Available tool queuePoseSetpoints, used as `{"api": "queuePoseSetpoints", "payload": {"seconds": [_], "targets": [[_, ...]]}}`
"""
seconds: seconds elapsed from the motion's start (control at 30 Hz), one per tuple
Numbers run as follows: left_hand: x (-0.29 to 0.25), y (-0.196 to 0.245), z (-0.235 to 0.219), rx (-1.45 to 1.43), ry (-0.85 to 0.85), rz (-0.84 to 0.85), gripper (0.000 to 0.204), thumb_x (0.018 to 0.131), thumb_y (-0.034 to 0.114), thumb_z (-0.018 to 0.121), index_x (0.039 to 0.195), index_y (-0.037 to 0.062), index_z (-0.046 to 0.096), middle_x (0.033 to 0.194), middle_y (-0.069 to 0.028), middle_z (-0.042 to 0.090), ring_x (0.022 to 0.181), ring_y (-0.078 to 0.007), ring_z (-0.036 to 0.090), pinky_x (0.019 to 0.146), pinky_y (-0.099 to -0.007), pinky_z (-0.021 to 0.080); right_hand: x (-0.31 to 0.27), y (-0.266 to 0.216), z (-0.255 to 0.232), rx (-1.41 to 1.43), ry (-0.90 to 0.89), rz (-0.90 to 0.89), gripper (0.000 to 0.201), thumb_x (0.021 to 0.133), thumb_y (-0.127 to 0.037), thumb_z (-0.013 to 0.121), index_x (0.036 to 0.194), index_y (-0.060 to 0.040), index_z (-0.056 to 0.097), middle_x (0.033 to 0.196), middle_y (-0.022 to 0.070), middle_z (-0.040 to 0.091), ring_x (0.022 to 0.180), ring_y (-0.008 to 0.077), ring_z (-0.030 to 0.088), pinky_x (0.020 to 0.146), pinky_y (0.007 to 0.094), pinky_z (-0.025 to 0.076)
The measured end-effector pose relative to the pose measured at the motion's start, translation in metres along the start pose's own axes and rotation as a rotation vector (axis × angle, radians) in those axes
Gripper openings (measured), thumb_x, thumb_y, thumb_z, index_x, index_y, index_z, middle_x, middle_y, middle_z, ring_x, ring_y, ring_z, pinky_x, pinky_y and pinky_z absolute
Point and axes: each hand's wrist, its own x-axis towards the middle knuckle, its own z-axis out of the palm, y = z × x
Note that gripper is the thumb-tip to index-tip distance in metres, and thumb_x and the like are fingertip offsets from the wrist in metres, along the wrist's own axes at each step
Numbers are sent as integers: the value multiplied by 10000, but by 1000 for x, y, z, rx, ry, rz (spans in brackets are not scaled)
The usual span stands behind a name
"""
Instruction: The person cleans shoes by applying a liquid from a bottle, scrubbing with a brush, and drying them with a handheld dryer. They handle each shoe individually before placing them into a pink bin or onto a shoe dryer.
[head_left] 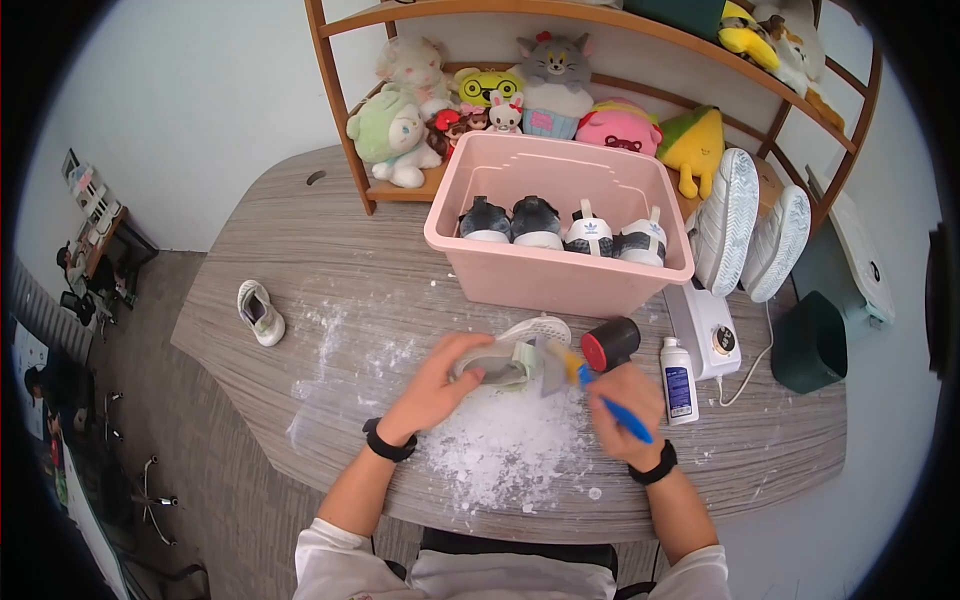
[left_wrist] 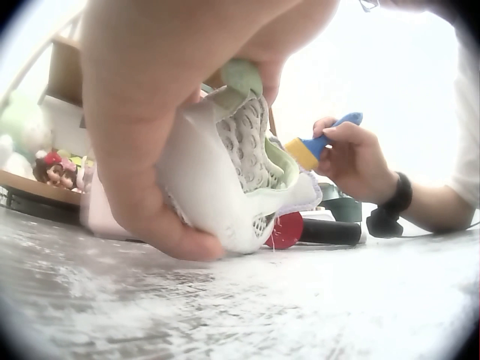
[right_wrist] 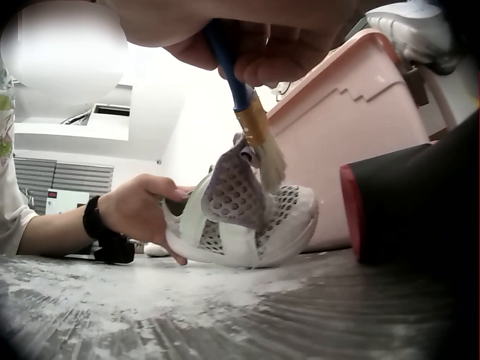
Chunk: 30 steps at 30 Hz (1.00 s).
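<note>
My left hand [head_left: 430, 385] grips a small white mesh shoe [right_wrist: 247, 240] by its heel, thumb and fingers on either side. Pale green trim lines the shoe, and its lilac-grey tongue [right_wrist: 232, 187] is pulled up out of the opening. My right hand [head_left: 628, 405] holds a paintbrush by its blue handle [head_left: 627, 420]. The yellow band [right_wrist: 253, 127] leads down to pale bristles [right_wrist: 271, 166], which overlap the tongue's edge in the right wrist view. White powder [head_left: 500, 455] lies thickly on the table [head_left: 250, 240] below the shoe.
A pink bin [head_left: 555, 280] with several shoes stands behind the hands. A black cylinder with a red end [head_left: 612, 343], a white bottle [head_left: 679, 385] and a white device with a dial [head_left: 703, 325] sit right. A matching small shoe [head_left: 261, 313] lies left. Plush toys [head_left: 390, 135] fill the shelf.
</note>
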Motion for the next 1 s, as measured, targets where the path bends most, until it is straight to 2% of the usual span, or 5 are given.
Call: {"api": "queuePoseSetpoints", "payload": {"seconds": [0.33,0.47,0.53,0.87,1.0], "targets": [[0,0,6,122,61,-8,417,980,111,643,1391,68,580,1286,-156,590,1206,-303,578,1037,-375,455,-3,-23,13,45,-221,-262,236,656,78,723,869,-20,693,794,80,657,656,254,627,576,345,509],[0,0,7,117,71,1,410,985,149,659,1378,67,576,1249,-171,588,1172,-340,583,1008,-392,469,-3,-16,3,124,-174,-182,238,661,81,717,874,-24,695,815,86,658,666,264,630,588,361,516],[0,1,6,118,67,-8,412,985,161,665,1377,69,577,1247,-172,588,1163,-338,586,1000,-390,472,-7,-8,2,10,36,-49,258,663,81,727,895,-26,695,856,99,664,705,273,642,612,369,526],[0,-2,7,125,84,-8,404,1040,262,623,1374,37,577,1236,-183,590,1137,-329,590,989,-387,473,-12,-17,21,-84,-243,-154,236,723,36,735,946,-28,695,892,94,679,750,271,662,636,361,541],[0,0,5,118,57,-32,393,1077,283,549,1381,35,580,1241,-178,589,1145,-305,585,1004,-374,461,-9,-11,5,153,-119,-42,177,783,34,715,952,-17,707,888,115,683,724,273,655,631,353,533]]}}
